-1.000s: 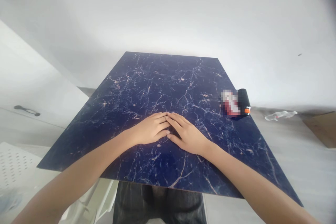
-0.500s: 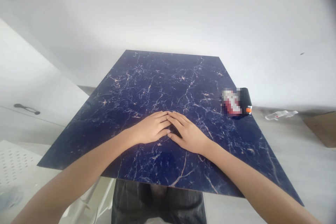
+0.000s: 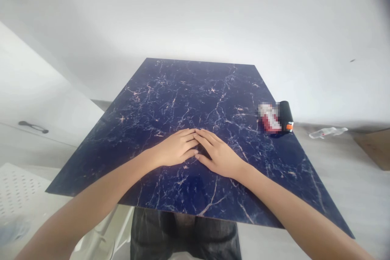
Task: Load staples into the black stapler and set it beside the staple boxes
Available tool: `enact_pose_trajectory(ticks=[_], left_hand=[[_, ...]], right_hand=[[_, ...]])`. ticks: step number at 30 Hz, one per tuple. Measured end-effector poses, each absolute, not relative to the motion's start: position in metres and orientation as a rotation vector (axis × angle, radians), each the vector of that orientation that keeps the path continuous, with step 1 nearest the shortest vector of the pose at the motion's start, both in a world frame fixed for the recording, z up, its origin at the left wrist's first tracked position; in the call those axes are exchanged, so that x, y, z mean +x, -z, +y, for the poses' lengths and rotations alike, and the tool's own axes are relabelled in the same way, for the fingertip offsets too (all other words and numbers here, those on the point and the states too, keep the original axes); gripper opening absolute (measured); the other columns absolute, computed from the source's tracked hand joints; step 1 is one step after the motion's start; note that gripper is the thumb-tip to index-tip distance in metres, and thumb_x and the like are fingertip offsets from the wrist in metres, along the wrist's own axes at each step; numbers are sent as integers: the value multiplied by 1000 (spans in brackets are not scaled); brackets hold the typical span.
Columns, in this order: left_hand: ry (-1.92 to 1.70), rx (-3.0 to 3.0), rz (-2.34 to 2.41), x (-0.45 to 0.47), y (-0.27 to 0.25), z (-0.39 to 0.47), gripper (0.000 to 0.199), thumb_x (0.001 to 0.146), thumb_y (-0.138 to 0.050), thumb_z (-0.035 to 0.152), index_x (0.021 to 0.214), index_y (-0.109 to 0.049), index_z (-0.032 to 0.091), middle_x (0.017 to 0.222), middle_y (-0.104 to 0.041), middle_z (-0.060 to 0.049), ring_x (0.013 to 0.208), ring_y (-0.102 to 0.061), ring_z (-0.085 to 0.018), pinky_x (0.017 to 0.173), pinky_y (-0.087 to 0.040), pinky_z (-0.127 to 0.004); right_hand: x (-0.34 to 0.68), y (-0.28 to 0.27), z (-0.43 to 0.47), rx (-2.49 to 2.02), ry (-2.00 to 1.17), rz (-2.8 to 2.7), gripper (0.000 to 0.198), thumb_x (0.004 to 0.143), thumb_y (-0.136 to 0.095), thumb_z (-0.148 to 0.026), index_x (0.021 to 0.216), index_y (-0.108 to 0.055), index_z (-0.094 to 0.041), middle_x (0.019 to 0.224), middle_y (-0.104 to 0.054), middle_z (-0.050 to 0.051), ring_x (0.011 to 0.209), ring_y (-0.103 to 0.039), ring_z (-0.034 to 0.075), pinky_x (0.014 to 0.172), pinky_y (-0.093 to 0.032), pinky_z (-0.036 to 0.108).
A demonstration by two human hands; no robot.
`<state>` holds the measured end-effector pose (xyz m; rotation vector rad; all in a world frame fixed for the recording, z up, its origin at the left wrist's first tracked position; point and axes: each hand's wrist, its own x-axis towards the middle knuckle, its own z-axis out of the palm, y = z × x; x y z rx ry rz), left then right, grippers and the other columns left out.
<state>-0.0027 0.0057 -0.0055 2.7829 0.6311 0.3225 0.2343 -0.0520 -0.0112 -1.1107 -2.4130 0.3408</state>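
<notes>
Tabletop (image 3: 189, 93) in dark blue, veined white like marble, spread between the person's body and a pale wall (image 3: 198, 8), directly beneath both hands. Left hand (image 3: 176, 148) open and relaxed, palm down on the nearer half, fingers extended; right hand (image 3: 221, 154) likewise open and palm down, angled in from the other side — fingertips meeting near the middle, thumb tips just beside each other. By the tabletop's right edge, a black item (image 3: 285, 115) with an orange patch; next to it, a red-and-white item (image 3: 269, 118), pixelated and too coarse to identify. Past that edge, on the floor (image 3: 344, 178), a clear plastic item (image 3: 327, 132) and, farther right, a brown box-like piece (image 3: 374, 146). Off to the left, a dark handle (image 3: 33, 126) — and below the near edge, dark clothing (image 3: 185, 237).
</notes>
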Motion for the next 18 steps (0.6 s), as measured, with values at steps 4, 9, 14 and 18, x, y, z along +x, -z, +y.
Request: enact_pose_trajectory(ticks=[4,9,14,18], left_hand=[[-329,2765,633,-2,4,5,40,110,-50,33,146,-62,20,154,-60,-10,154,-43,-30,131,-32,-55],[-337,2740,630,-1,-1,4,41,109,-51,31,148,-59,20,157,-56,-11,153,-44,-31,129,-34,-56],[-354,2748,617,0,0,4,40,109,-51,31,147,-60,20,157,-56,-11,152,-46,-31,129,-34,-56],[-397,2768,596,-1,-2,6,36,108,-54,30,141,-65,20,152,-61,-10,147,-51,-30,127,-36,-53]], right_hand=[[234,10,-52,-1115,-347,-2421,63,105,-55,-39,161,-41,-14,163,-47,20,155,-40,35,126,-39,61],[235,10,-52,-1107,-348,-2406,63,105,-54,-40,162,-41,-15,163,-47,21,155,-39,36,125,-39,63],[235,11,-52,-1116,-355,-2404,66,106,-54,-39,165,-35,-20,166,-44,17,156,-38,36,125,-39,64],[235,11,-53,-1112,-349,-2410,66,106,-53,-41,165,-35,-19,165,-44,18,155,-39,35,124,-40,62]])
